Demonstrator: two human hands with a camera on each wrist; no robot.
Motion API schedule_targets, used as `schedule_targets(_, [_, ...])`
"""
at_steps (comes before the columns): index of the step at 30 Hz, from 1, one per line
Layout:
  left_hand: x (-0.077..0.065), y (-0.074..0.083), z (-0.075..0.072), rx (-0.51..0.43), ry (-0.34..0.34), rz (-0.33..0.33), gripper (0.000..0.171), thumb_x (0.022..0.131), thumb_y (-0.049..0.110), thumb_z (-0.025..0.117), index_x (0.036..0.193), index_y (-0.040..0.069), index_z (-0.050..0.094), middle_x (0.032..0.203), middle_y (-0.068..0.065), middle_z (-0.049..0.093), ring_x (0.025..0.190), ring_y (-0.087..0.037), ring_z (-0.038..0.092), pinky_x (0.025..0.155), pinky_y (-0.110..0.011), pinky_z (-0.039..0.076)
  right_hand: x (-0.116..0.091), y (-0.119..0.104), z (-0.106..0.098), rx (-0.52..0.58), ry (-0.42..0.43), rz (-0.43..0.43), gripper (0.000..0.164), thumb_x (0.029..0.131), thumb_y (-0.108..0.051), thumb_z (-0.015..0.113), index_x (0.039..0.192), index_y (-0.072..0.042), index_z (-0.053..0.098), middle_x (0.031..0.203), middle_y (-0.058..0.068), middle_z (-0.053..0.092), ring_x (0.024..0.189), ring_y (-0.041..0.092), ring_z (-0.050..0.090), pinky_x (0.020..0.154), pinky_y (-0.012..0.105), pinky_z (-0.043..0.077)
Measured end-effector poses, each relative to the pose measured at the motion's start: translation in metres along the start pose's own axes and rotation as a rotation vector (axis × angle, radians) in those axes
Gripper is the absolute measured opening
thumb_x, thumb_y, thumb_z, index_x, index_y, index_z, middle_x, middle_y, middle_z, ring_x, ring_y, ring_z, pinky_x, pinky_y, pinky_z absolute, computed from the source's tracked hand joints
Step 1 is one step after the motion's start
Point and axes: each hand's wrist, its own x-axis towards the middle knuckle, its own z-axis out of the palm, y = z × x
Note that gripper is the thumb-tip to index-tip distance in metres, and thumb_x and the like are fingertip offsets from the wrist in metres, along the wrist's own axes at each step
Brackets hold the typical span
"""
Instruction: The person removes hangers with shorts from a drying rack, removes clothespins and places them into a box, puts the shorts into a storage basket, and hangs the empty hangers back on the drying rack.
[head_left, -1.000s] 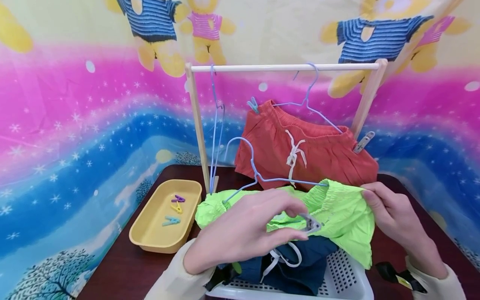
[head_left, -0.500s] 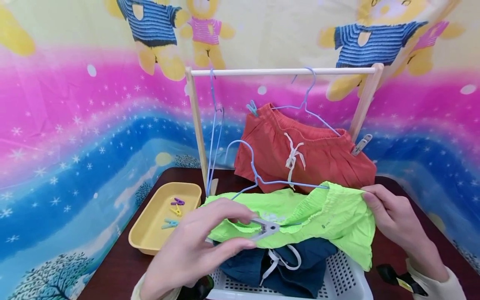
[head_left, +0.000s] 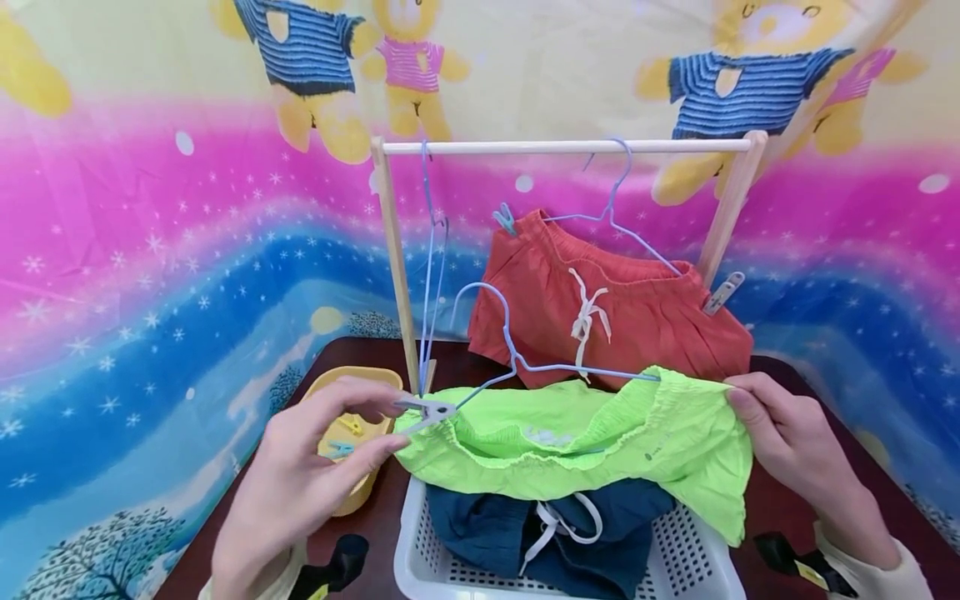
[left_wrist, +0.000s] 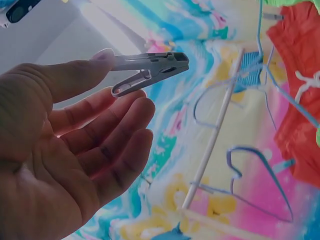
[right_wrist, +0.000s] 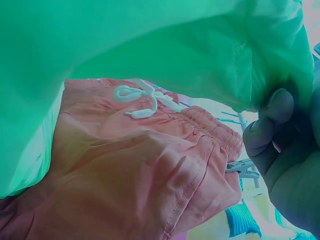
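My left hand [head_left: 288, 479] pinches a grey clothespin [head_left: 431, 411] between thumb and forefinger, at the left end of the lime green shorts [head_left: 525, 482]. In the left wrist view the thumb presses one handle of the clothespin [left_wrist: 155, 70]; the other fingers are loosely bent. My right hand [head_left: 802, 450] pinches the right end of the green waistband. A blue wire hanger [head_left: 510, 333] runs into the waistband, its hook standing up unhung. In the right wrist view the green cloth [right_wrist: 175, 55] partly covers the red shorts [right_wrist: 150, 170].
Navy shorts [head_left: 480, 533] with a white drawstring lie in a white basket [head_left: 407, 550] below. Behind, red shorts [head_left: 637, 325] hang clipped from a wooden rack [head_left: 525, 147], with bare hangers [head_left: 429, 275] at its left. A yellow tray [head_left: 360, 375] with clothespins is partly behind my left hand.
My left hand has moved left with the clothespin, across the green shorts to their left end. It now covers part of the yellow tray. My right hand keeps its hold on the right end.
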Motion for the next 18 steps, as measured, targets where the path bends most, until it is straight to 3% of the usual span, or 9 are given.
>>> schedule_targets(10, [-0.003, -0.044, -0.024, 0.047, -0.038, -0.062, 0.046, 0.076, -0.01, 0.077, 0.116, 0.01, 0.065, 0.094, 0.003, 0.069, 0.079, -0.002, 0.065, 0.069, -0.014, 0.051, 0.001, 0.001, 0.0, 0.02, 0.029, -0.018, 0.011, 0.095, 0.005, 0.055, 0.096, 0.002, 0.065, 0.066, -0.015, 0.045, 0.06, -0.009, 0.04, 0.052, 0.014, 0.032])
schedule_targets(12, [-0.003, -0.054, -0.028, 0.094, -0.045, -0.103, 0.042, 0.078, -0.007, 0.076, 0.115, 0.011, 0.065, 0.091, 0.005, 0.069, 0.077, -0.001, 0.065, 0.066, -0.014, 0.05, 0.001, 0.001, 0.0, 0.017, 0.032, -0.017, 0.011, 0.095, 0.006, 0.055, 0.095, 0.002, 0.065, 0.066, -0.015, 0.045, 0.06, -0.009, 0.04, 0.052, 0.014, 0.032])
schedule_targets(18, [-0.005, -0.088, -0.03, 0.205, -0.067, -0.334, 0.027, 0.087, 0.015, 0.075, 0.113, 0.017, 0.065, 0.092, 0.007, 0.07, 0.079, 0.002, 0.063, 0.068, -0.014, 0.048, 0.0, -0.001, -0.002, -0.019, 0.009, 0.005, 0.011, 0.095, 0.005, 0.054, 0.096, 0.001, 0.064, 0.068, -0.017, 0.044, 0.06, -0.011, 0.039, 0.053, 0.013, 0.033])
